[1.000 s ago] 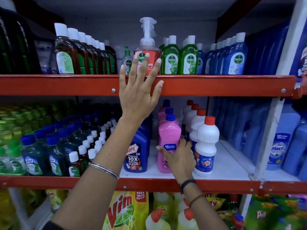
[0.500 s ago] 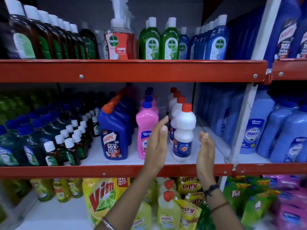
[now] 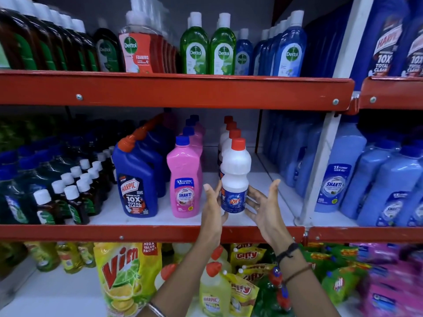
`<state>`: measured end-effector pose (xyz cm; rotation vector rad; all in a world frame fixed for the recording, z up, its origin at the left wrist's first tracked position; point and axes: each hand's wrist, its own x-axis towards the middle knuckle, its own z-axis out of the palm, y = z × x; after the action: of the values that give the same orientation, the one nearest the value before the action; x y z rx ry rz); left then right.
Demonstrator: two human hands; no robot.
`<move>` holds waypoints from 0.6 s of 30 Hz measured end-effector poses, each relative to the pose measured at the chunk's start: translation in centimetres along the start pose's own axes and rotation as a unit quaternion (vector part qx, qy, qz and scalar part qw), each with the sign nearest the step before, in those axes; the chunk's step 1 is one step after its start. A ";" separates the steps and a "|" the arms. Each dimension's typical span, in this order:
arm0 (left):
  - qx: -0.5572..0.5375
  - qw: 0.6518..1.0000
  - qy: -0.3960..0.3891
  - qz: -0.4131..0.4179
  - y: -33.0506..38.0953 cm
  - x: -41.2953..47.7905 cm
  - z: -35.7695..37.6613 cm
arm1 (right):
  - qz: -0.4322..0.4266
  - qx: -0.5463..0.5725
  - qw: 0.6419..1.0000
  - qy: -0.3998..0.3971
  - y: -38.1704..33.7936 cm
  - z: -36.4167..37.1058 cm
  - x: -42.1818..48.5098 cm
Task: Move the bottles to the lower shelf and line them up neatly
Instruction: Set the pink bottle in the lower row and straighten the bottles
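A row of white bottles with red caps stands on the middle shelf (image 3: 91, 232); its front bottle (image 3: 235, 170) has a blue label. My left hand (image 3: 212, 209) and right hand (image 3: 263, 209) flank its lower part, palms facing each other and fingers spread. The fingertips touch or nearly touch its sides. To its left stand a row of pink bottles (image 3: 184, 179) and a row of blue Harpic bottles (image 3: 135, 179). The upper shelf (image 3: 183, 90) carries a red foaming pump bottle (image 3: 137, 49), green bottles (image 3: 194, 46) and blue bottles (image 3: 289, 49).
Small dark bottles with white caps (image 3: 68, 193) fill the middle shelf's left end. Light blue bottles (image 3: 338, 177) stand right of a white upright post (image 3: 320, 168). Below are a yellow Vim pouch (image 3: 123, 275) and assorted packets. White shelf surface shows right of the white row.
Both hands have risen from below the shelf edge and closed in on the front white bottle. Earlier still, the left hand was up at the pump bottle on the upper shelf.
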<state>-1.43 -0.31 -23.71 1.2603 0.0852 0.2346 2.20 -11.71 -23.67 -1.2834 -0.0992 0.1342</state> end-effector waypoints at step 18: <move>0.061 0.996 0.010 0.057 -1.2 1.6 -1.0 | -0.018 0.061 0.998 0.007 0.8 -0.8 0.9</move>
<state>0.03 0.66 -25.03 1.3856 0.0447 0.3438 3.13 -12.10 -24.62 -1.1607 -0.0999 0.0988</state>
